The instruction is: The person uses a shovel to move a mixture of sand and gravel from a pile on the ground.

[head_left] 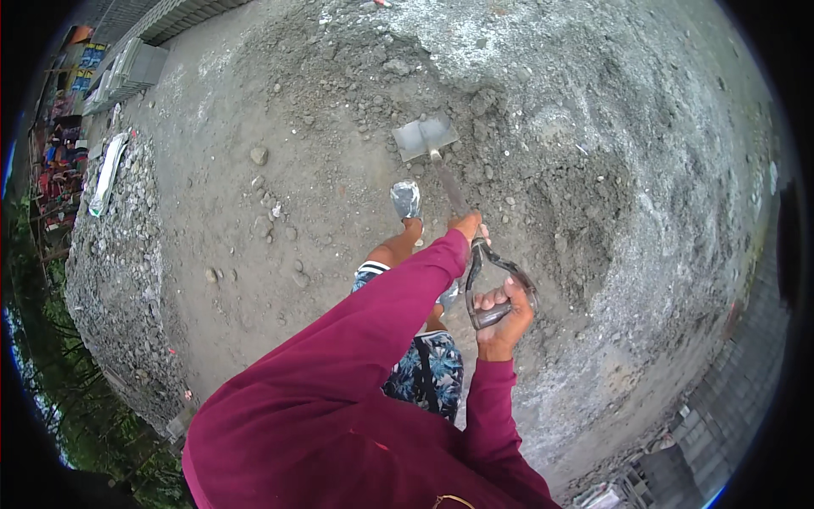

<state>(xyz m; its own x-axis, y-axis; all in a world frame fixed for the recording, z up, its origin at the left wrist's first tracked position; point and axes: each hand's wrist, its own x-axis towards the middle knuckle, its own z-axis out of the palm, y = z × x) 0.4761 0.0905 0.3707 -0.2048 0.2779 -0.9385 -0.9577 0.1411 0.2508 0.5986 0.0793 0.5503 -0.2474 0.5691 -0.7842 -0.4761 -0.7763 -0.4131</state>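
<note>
A shovel (413,141) with a square metal blade lies low against the ground ahead of me, its blade beside loose grey soil. My left hand (465,226) is wrapped round the shaft just below where it forks into the handle. The D-shaped handle's crossbar is gripped by my right hand (506,319), with the fingers curled over it. The shaft runs from the handle up and slightly left to the blade. Loose grey sand and gravel (585,225) rise beyond and to the right of the shovel. The blade looks mostly bare on its visible face.
My shod foot (405,200) stands close to the blade. Scattered stones (259,156) dot the ground to the left. A gravel strip (127,297), a long white bag (108,174) and stacked grey blocks (136,69) lie farther left. More grey blocks (746,373) line the right side.
</note>
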